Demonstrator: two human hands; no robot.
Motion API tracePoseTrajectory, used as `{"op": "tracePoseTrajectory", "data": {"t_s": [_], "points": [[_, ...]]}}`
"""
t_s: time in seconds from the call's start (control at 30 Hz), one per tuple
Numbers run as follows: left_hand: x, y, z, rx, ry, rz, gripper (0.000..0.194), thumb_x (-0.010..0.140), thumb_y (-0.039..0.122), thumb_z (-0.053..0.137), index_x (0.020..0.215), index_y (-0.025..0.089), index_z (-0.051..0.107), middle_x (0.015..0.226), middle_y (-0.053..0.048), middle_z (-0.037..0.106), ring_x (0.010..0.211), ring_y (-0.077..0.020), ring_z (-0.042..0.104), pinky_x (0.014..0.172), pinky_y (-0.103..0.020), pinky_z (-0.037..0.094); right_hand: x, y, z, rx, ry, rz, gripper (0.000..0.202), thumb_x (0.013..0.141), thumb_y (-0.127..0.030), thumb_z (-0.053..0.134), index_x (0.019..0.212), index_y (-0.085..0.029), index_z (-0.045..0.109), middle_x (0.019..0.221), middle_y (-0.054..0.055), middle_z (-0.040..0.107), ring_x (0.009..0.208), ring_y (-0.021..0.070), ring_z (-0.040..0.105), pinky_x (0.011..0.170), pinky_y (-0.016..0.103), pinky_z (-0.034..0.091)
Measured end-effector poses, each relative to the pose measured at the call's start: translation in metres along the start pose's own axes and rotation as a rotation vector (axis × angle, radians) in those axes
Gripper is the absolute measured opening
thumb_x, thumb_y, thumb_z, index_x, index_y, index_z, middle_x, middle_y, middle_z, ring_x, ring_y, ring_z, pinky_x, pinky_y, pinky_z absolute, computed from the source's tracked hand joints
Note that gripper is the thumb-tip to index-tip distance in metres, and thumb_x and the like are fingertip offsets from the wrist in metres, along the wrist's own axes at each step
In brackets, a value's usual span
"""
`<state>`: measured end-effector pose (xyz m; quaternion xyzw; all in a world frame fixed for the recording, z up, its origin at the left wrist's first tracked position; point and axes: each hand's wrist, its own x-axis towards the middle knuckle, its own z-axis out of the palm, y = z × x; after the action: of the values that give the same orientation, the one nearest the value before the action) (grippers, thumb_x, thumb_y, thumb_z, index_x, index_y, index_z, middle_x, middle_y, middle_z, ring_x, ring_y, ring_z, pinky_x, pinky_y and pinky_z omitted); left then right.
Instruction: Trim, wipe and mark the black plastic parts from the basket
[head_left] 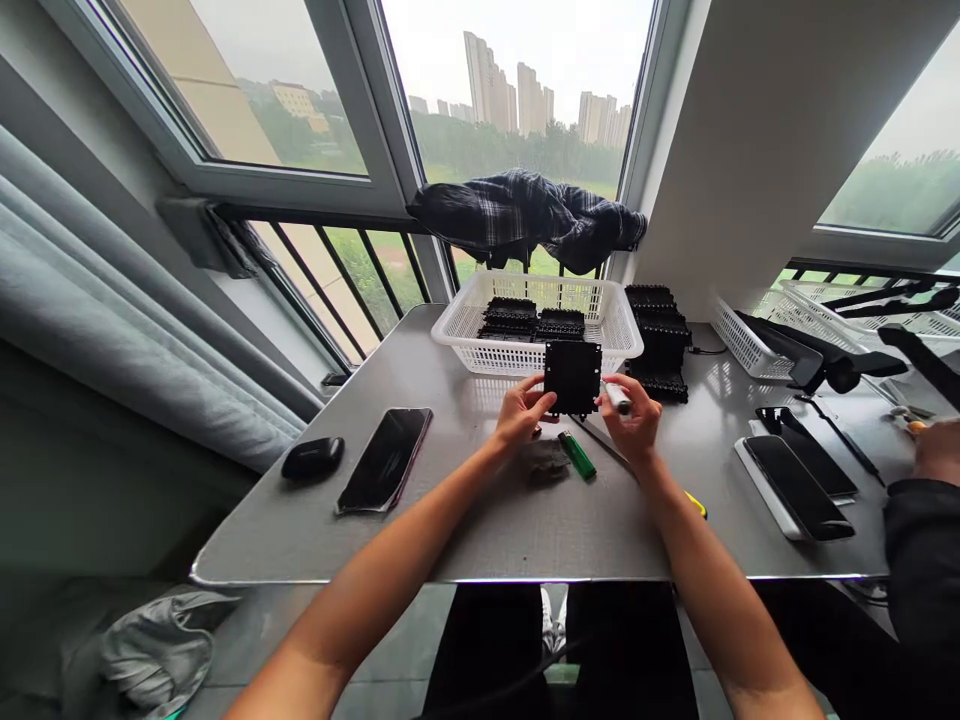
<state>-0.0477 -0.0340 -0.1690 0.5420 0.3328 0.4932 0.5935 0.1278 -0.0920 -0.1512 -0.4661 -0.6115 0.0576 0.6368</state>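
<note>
Upright above the table, a flat square black plastic part (pixel 573 378) with small tabs along its edges is gripped at its lower left by my left hand (pixel 520 412). My right hand (pixel 632 418) is closed around a white cylindrical pen-like tool (pixel 618 398), held at the part's right edge. Whether the tool's tip touches the part I cannot tell. Below my hands lie a green lighter (pixel 577 455) and a dark, shapeless patch (pixel 547 464). Behind the part stands a white plastic basket (pixel 465 350) with several similar black parts (pixel 508 316) inside.
Stacked black parts (pixel 657 345) stand right of the basket. A phone (pixel 386 460) and a black case (pixel 313 459) lie at left. More phones (pixel 799 485) lie at right, near another person's hand (pixel 937 450). Something yellow (pixel 696 503) shows by my right forearm.
</note>
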Motion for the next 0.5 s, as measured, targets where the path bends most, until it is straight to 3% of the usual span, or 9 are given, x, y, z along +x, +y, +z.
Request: {"op": "tracePoseTrajectory", "data": {"t_s": [0.27, 0.5], "points": [[0.000, -0.001, 0.000, 0.020, -0.005, 0.024, 0.061, 0.068, 0.043, 0.076, 0.116, 0.010, 0.056, 0.086, -0.009, 0.074, 0.074, -0.0238, 0.072, 0.058, -0.035, 0.061, -0.001, 0.002, 0.004, 0.144, -0.127, 0.166, 0.020, 0.086, -0.032, 0.053, 0.080, -0.018, 0.066, 0.061, -0.001, 0.062, 0.047, 0.0106, 0.052, 0.047, 0.023, 0.040], [0.000, -0.002, 0.000, 0.022, -0.024, 0.032, 0.060, 0.068, 0.044, 0.076, 0.115, 0.011, 0.058, 0.084, -0.008, 0.075, 0.070, -0.0227, 0.071, 0.058, -0.035, 0.061, -0.002, -0.002, 0.013, 0.107, -0.226, 0.240, 0.019, 0.084, -0.033, 0.054, 0.078, -0.017, 0.064, 0.055, -0.002, 0.057, 0.046, 0.0110, 0.051, 0.045, 0.023, 0.038]]}}
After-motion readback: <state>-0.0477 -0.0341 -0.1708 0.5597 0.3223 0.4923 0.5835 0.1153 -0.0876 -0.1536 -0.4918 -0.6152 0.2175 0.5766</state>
